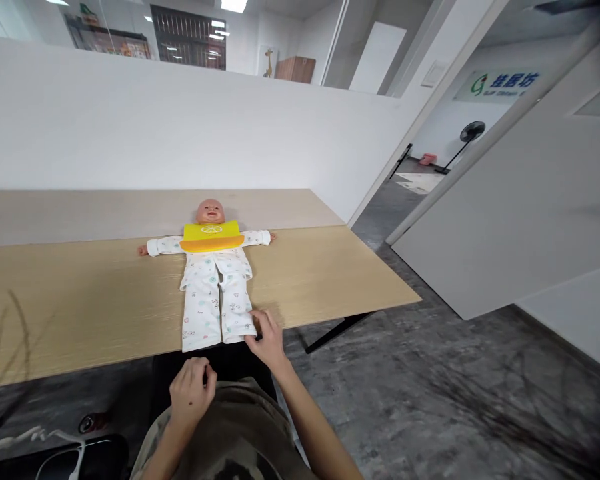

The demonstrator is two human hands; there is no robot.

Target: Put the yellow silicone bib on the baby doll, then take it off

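Note:
A baby doll point(211, 212) lies face up on the table, arms stretched out to both sides. It wears a white patterned top point(166, 245) and matching white trousers point(201, 313), whose cuffs reach the table's front edge. Over its chest lies a yellow bib point(211, 231) with an orange lower pocket. My right hand point(267, 340) is at the lower trouser leg on the right, thumb and fingers gripping its outer edge near the cuff. Curled up above my lap, my left hand point(193, 389) is just off the table's front edge, with nothing visible in it.
The wooden table point(320, 273) ends in a corner on the right, with a dark metal leg point(340, 331) below. A raised greyish strip point(80, 213) runs along the wall. Right of it are an open door point(505, 220) and a standing fan point(473, 131). A white cable point(55, 437) lies lower left.

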